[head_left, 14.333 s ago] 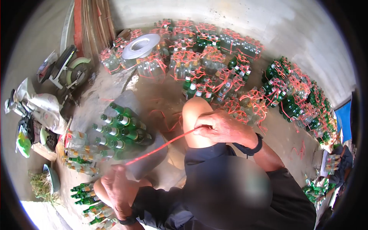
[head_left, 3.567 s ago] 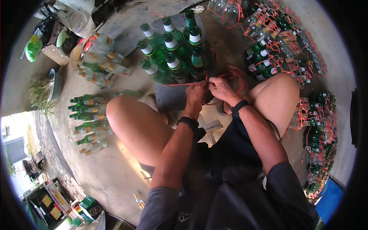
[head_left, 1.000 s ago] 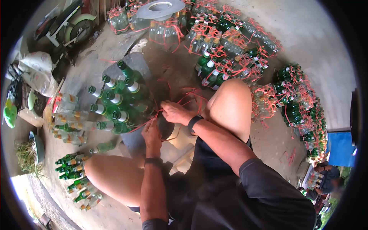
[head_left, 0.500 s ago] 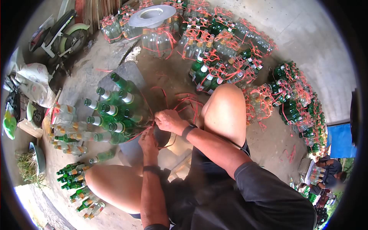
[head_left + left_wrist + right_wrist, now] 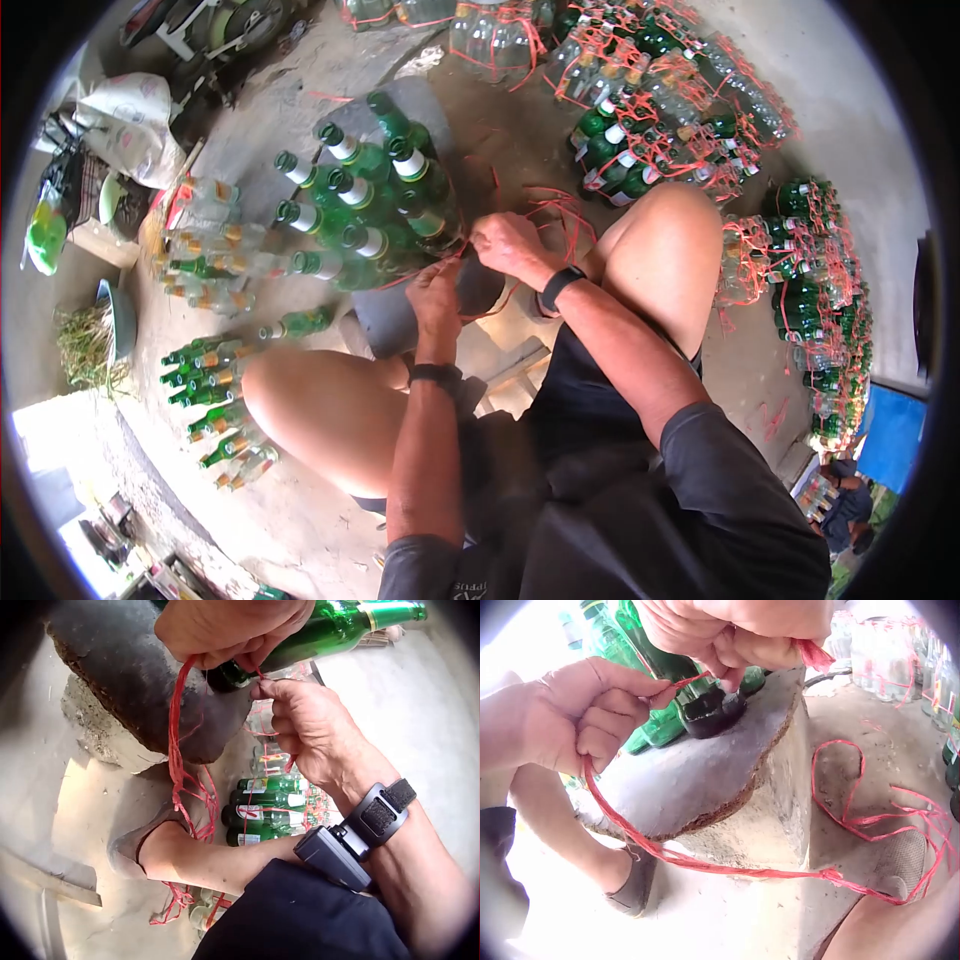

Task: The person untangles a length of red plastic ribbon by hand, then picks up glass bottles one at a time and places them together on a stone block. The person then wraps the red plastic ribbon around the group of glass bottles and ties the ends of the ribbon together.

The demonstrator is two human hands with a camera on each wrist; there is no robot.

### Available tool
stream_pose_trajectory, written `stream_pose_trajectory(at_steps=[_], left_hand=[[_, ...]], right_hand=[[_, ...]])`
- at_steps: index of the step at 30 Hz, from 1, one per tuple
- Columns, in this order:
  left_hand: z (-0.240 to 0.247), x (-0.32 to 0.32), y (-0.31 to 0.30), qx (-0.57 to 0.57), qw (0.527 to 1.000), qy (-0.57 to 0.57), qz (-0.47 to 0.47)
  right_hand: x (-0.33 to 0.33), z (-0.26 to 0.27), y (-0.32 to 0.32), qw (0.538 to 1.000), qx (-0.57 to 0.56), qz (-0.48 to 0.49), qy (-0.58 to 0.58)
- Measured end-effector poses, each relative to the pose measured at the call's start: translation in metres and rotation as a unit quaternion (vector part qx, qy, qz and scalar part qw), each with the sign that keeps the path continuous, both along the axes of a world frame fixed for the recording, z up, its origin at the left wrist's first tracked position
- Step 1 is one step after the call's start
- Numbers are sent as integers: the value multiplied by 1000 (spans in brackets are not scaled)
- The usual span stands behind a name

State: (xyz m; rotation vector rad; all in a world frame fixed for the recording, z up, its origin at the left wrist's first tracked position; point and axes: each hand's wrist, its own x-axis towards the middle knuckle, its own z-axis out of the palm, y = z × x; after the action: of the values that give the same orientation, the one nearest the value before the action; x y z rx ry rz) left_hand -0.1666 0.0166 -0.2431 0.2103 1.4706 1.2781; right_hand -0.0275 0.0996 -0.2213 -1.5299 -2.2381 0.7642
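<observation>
A cluster of green beer bottles (image 5: 352,190) stands on a low dark slab (image 5: 385,322). Red plastic string (image 5: 692,681) runs low along the bottles on the side facing me. My left hand (image 5: 436,300) pinches the string between thumb and forefinger close by the bottle bases, and a longer tail (image 5: 177,727) hangs from its curled fingers. Just beside it, my right hand (image 5: 515,245) grips string too, with a short red end (image 5: 815,657) sticking out of the fist. A taut bit of string spans the small gap between both hands.
Loose red string (image 5: 565,215) lies on the floor near my right foot. Tied bundles of bottles (image 5: 640,100) fill the right and back. Loose clear bottles (image 5: 215,245) and green ones (image 5: 205,375) lie at the left, and one green bottle (image 5: 300,322) lies near my left knee.
Earlier a length of string was stretched between the spread hands, away from the bottles. Now both hands are close together at the bottle bases, with string around the cluster. The head view has turned.
</observation>
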Motion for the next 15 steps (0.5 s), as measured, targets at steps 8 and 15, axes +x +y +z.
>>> stream_pose_trajectory(at_steps=[8, 15], left_hand=[[6, 0, -3, -26, 999, 11, -16], [1, 2, -8, 8, 999, 17, -31]], right_hand=[[1, -3, 2, 1000, -7, 5, 18], [5, -5, 3, 999, -39, 14, 14]])
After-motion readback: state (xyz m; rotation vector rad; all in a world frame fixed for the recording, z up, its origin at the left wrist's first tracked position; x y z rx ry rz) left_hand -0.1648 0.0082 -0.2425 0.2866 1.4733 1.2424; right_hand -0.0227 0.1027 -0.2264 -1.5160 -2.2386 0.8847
